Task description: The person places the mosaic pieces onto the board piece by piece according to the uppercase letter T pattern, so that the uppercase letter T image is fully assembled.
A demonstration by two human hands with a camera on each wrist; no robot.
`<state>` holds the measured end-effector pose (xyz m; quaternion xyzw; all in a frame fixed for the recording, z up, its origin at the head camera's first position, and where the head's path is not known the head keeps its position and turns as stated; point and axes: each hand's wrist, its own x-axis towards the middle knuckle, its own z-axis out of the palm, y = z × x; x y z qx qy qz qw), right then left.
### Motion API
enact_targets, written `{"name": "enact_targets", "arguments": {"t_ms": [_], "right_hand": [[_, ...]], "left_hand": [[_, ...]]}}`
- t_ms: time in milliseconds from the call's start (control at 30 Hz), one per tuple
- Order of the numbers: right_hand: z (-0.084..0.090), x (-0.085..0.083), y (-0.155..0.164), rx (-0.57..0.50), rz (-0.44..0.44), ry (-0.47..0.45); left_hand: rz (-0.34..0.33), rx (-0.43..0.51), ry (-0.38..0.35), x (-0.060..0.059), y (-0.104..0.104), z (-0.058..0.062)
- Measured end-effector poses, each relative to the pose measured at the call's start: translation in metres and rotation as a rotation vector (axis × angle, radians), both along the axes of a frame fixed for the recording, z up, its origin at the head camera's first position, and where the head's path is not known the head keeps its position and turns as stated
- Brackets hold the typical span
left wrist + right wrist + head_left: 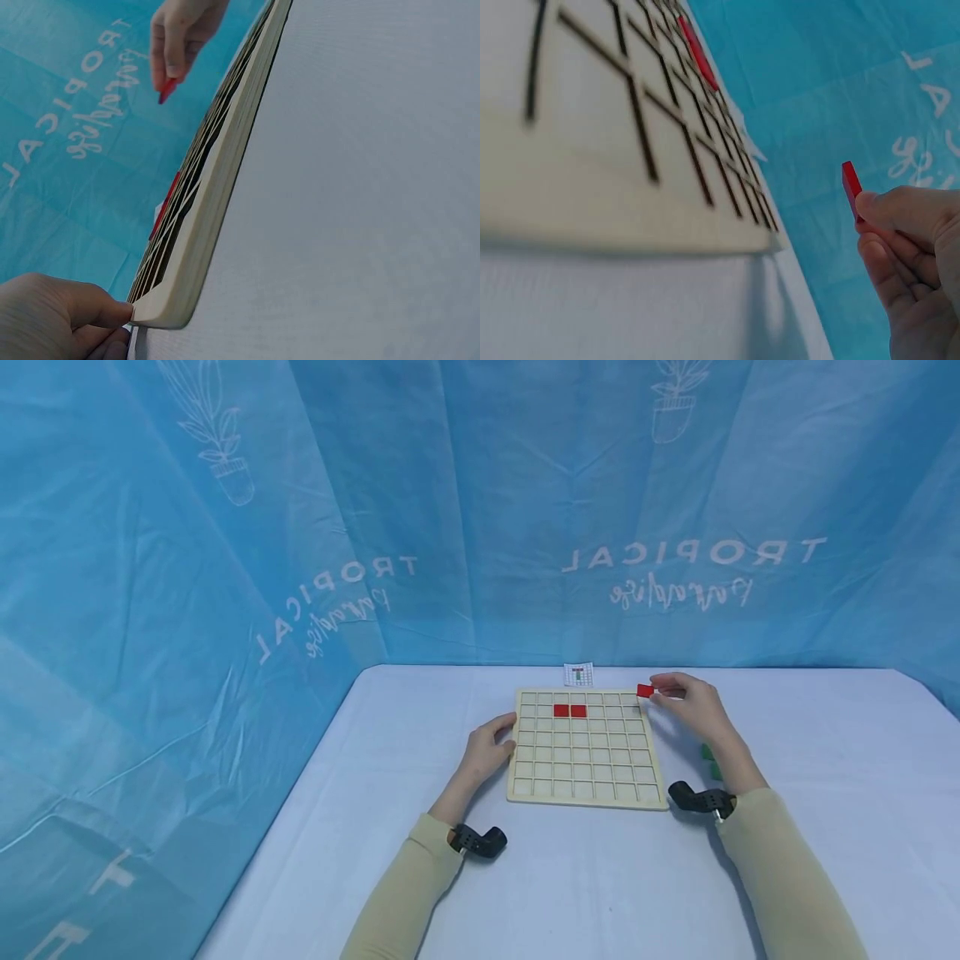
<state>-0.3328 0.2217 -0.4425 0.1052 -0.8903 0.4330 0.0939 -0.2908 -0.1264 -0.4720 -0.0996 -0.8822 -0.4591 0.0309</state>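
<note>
Pale blue cloth covers the table (570,877), and blue printed sheeting hangs behind it. Nearest lies one wooden grid board (586,747), flat on the cloth. The left hand (491,752) rests against its left edge, fingers curled onto the rim. Green pieces (709,760) lie right of the board, partly hidden by the right forearm. Two red tiles (570,711) sit side by side in the board's second-farthest row. Above the far right corner, the right hand (693,702) pinches a third red tile (645,691). One small pattern card (578,675) lies beyond the far edge.
</note>
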Motion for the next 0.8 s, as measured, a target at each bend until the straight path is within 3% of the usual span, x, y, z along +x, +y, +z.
{"name": "enact_targets", "arguments": {"t_ms": [400, 800], "right_hand": [[0.012, -0.005, -0.046, -0.078, 0.085, -0.061], [-0.014, -0.011, -0.065, -0.061, 0.115, -0.083]], "left_hand": [[0.004, -0.004, -0.002, 0.0, 0.0, 0.0], [-0.005, -0.003, 0.001, 0.002, -0.001, 0.004]]}}
